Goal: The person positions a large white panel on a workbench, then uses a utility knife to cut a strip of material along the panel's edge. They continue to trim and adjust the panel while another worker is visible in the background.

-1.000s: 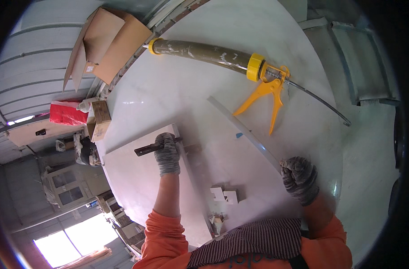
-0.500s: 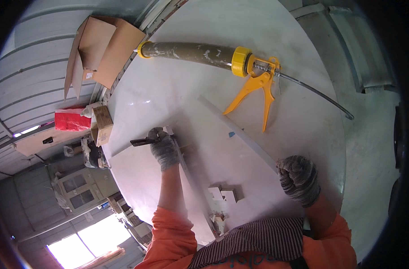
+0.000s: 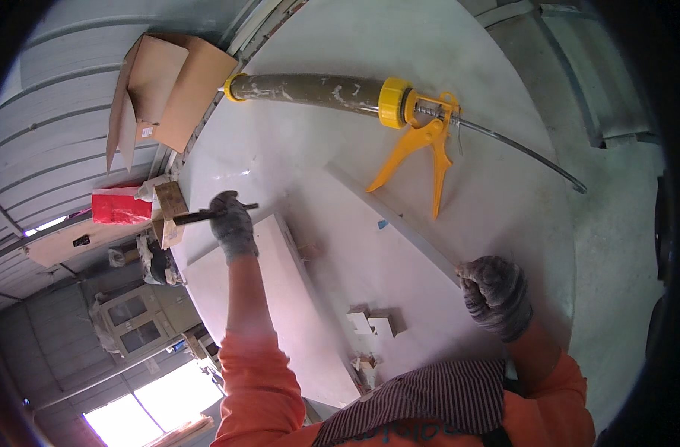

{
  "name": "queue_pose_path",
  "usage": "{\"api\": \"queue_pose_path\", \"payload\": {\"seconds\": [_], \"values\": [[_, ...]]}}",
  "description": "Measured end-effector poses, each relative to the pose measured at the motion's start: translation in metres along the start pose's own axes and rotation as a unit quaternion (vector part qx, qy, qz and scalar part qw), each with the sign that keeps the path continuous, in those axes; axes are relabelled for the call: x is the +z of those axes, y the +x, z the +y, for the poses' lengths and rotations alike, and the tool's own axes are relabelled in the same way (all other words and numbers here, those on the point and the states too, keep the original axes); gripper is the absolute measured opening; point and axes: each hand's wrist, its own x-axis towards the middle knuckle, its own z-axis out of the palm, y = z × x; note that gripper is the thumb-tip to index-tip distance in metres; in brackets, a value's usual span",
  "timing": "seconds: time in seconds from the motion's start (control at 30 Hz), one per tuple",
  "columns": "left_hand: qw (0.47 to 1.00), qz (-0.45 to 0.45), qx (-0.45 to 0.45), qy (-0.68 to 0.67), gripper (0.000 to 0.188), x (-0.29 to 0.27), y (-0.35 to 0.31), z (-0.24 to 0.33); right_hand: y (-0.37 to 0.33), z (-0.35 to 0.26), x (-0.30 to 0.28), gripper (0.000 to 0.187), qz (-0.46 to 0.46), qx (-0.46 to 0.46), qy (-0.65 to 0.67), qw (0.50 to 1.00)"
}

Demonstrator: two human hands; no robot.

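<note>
My left hand (image 3: 234, 225), in a grey knit glove, is closed around a slim black tool (image 3: 193, 217) that looks like a utility knife. It is above the far end of a thick white panel (image 3: 262, 298). My right hand (image 3: 495, 296), gloved the same way, is closed on the near end of a long pale strip (image 3: 399, 222). The strip slants away to the far left across the white tabletop (image 3: 310, 156). Two small white notched pieces (image 3: 370, 322) lie between my arms, beside the panel.
A caulking gun (image 3: 321, 91) with a yellow handle and long rod lies across the far tabletop. Scraps (image 3: 364, 366) sit near my apron. Beyond the left edge are an opened cardboard box (image 3: 183, 93), a red package (image 3: 122, 205) and a small box (image 3: 170, 205).
My left hand has moved left and away from me with the black tool, off the panel's long edge. My right hand stays at the strip's near end.
</note>
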Motion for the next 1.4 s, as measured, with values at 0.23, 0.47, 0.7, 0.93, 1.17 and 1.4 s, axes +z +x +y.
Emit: {"api": "queue_pose_path", "payload": {"seconds": [0.23, 0.47, 0.7, 0.93, 1.17, 1.4], "values": [[0.987, -0.022, -0.082, -0.135, 0.018, 0.003, -0.085, 0.009, 0.000, -0.002, -0.001, 0.013, -0.018, 0.000, -0.043, 0.999], [0.998, -0.059, -0.010, 0.002, 0.026, 0.007, -0.082, 0.010, 0.002, -0.002, -0.003, 0.014, -0.028, -0.009, -0.053, 0.998], [0.969, 0.010, -0.159, -0.190, 0.027, 0.021, -0.082, 0.011, 0.002, -0.001, -0.002, 0.016, -0.019, -0.007, -0.018, 1.000], [0.983, 0.076, -0.092, -0.140, 0.026, 0.037, -0.020, 0.001, 0.002, -0.001, -0.003, 0.014, -0.029, -0.005, -0.016, 0.999], [0.978, -0.025, -0.188, -0.084, 0.023, -0.023, 0.020, -0.033, 0.004, -0.001, 0.001, 0.012, 0.000, -0.009, -0.009, 1.000], [0.988, -0.148, -0.042, 0.003, 0.017, -0.047, 0.015, -0.065, 0.004, -0.018, -0.004, 0.013, -0.010, 0.027, -0.087, 0.996]]}}
